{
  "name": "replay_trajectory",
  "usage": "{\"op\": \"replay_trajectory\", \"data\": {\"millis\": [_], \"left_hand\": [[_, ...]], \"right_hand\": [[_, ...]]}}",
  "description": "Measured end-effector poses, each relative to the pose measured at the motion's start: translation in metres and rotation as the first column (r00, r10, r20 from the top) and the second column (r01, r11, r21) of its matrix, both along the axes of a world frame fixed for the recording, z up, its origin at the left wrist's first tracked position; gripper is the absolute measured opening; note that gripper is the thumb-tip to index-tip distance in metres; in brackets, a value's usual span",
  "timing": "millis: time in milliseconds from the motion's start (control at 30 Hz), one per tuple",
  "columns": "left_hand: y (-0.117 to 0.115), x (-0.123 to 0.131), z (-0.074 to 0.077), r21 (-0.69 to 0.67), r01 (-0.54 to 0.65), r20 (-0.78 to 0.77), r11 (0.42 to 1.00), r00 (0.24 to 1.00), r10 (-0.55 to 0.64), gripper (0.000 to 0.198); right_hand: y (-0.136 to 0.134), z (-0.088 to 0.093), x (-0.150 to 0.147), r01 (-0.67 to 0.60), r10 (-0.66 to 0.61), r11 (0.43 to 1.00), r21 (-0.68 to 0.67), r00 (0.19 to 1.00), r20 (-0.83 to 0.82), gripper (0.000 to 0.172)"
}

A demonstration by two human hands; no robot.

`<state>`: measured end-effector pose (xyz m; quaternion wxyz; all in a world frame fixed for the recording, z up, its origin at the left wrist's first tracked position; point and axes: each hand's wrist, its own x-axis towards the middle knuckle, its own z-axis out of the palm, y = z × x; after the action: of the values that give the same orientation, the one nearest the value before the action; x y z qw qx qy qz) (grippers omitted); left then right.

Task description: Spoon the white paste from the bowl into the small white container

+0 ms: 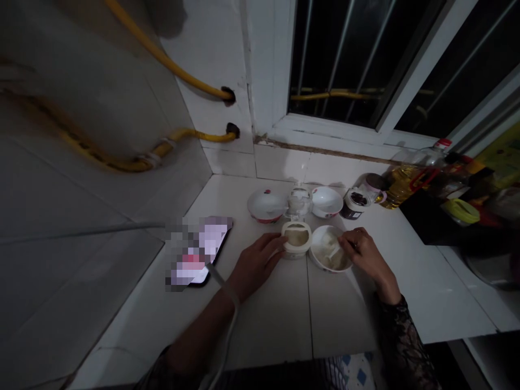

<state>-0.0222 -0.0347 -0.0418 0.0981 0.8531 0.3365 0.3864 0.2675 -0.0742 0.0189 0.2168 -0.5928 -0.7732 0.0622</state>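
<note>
on a white counter (pixel 284 314), a phone (pixel 203 249) lies at the left. the left hand (pixel 255 262) curls loosely against the side of a round white tub (pixel 296 238); whether it grips is unclear. just right sits a white bowl (pixel 320 259) of pale food, where the right hand (pixel 363 252) pinches a pale spoon (pixel 332 251).

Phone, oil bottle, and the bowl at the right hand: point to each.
Phone (pixel 201 250): head view, middle of its screen.
Oil bottle (pixel 400 181): head view, its oil-filled body.
Bowl (pixel 316 245): head view, its left rim.
</note>
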Motion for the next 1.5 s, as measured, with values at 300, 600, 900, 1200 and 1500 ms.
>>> {"op": "replay_trajectory", "data": {"millis": [300, 600, 900, 1200, 1500], "left_hand": [[0.001, 0.0, -0.003, -0.036, 0.016, 0.015, 0.999, 1.0, -0.015, 0.026], [0.002, 0.0, -0.003, -0.026, 0.017, 0.031, 1.0, 0.999, -0.016, 0.026], [0.003, 0.001, -0.005, -0.031, 0.007, 0.018, 0.999, 1.0, -0.006, 0.026], [0.003, 0.0, -0.004, -0.032, 0.01, 0.017, 0.999, 1.0, -0.01, 0.026], [0.003, 0.002, -0.005, -0.031, 0.014, 0.04, 0.999, 0.999, -0.013, 0.026]], "right_hand": [[0.0, -0.009, -0.004, 0.007, -0.005, 0.996, 0.089, 1.0, -0.021, 0.035], [0.001, -0.012, -0.003, 0.085, -0.068, 0.983, 0.161, 0.992, -0.11, 0.035], [0.004, -0.018, -0.002, 0.274, -0.22, 0.955, 0.117, 0.914, -0.341, 0.04], [0.007, -0.018, -0.001, 0.442, -0.401, 0.889, -0.121, 0.623, -0.672, 0.042], [0.023, -0.013, -0.005, 0.45, -0.328, 0.891, -0.066, 0.537, -0.777, 0.044]]}}
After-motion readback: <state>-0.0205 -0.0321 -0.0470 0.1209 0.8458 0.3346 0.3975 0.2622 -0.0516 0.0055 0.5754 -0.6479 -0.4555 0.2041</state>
